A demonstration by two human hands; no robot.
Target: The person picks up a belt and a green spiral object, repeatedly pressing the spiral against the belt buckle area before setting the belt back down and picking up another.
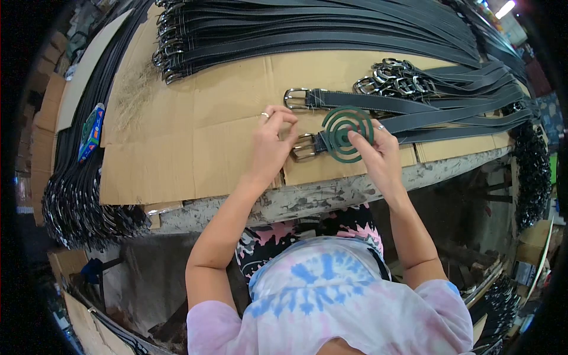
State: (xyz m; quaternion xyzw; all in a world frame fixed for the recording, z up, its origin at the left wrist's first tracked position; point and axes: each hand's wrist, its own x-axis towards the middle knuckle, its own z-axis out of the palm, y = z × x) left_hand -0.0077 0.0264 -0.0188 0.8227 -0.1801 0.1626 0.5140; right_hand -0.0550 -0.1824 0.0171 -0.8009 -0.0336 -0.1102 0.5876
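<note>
A dark green mosquito coil [331, 155] is in my right hand [381, 155], pinched near its centre with the thumb on top. Beneath the coil lies a dark belt with a metal buckle [304, 148], partly covered by it. My left hand [274, 142] is just left of that buckle, its fingers curled and the thumb close to the index fingertip. Whether anything small sits in that pinch I cannot make out. A second belt [367, 102] with a silver buckle [296, 98] lies just beyond my hands.
A thick stack of dark belts [319, 44] spans the back of the cardboard-covered table [195, 142]. More buckles [393, 80] are bunched at the back right. Loose thread scraps [133, 94] and a blue-green box [90, 135] are on the left, beside hanging belts [89, 207].
</note>
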